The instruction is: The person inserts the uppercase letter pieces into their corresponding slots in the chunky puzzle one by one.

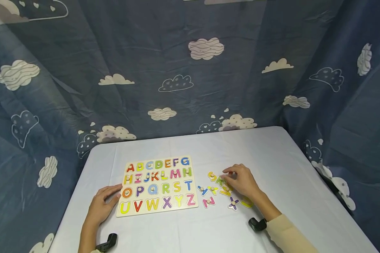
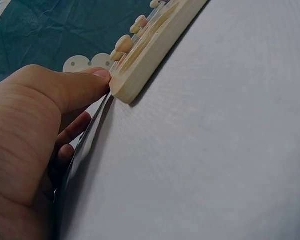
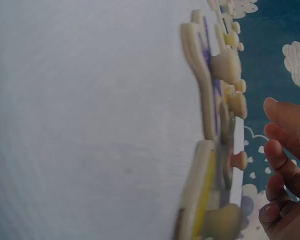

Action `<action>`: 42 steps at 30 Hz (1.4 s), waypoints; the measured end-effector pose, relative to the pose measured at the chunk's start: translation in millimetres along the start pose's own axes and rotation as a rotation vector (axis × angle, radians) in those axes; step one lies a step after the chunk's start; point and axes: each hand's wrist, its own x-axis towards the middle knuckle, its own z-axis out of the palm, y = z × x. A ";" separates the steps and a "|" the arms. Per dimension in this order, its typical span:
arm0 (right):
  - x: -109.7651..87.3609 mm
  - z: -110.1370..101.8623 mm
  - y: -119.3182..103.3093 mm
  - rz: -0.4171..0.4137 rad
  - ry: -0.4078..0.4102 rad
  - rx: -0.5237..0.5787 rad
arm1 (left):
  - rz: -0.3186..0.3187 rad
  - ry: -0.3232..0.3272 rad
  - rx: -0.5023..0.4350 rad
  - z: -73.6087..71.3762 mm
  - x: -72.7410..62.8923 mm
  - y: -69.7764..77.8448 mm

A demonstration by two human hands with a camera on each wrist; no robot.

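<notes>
In the head view, a wooden alphabet puzzle board (image 1: 149,210) lies on the white table, with knobbed letters in its upper rows. My left hand (image 1: 103,205) rests at the board's left edge; in the left wrist view its thumb (image 2: 87,89) touches the board's corner. Over the loose letters to the right is my right hand (image 1: 242,180), fingers loosely bent. Its fingertips are close to a green letter R (image 1: 219,181), partly hidden. The right wrist view shows nothing between those fingers (image 3: 285,117), above the wooden knobs.
Around the right hand lie a yellow S (image 1: 212,176), a blue T (image 1: 202,190), a yellow Y (image 1: 213,190), a yellow W (image 1: 226,191), a pink letter (image 1: 208,202), a purple X (image 1: 233,203) and a yellow U (image 1: 247,202). A dark cloud-patterned curtain (image 1: 177,102) surrounds the table (image 1: 209,232).
</notes>
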 end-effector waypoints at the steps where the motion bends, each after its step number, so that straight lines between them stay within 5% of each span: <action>1: 0.2 1.0 0.8 0.000 -0.007 0.009 | 0.001 0.001 -0.002 -0.1 0.0 0.0; 13: 1.3 9.0 3.0 0.014 -0.084 0.033 | -0.002 0.011 -0.013 -0.7 -1.6 2.2; 25: 5.9 -0.4 -13.0 -0.006 -0.038 0.034 | -0.014 0.010 0.006 -1.0 0.5 0.0; 34: 22.8 0.7 -39.6 -0.097 -0.056 0.098 | -0.017 0.000 -0.007 -1.7 -0.2 2.1; 42: 33.3 24.7 -71.4 -0.136 -0.112 0.151 | -0.008 0.004 -0.015 0.3 -1.2 2.6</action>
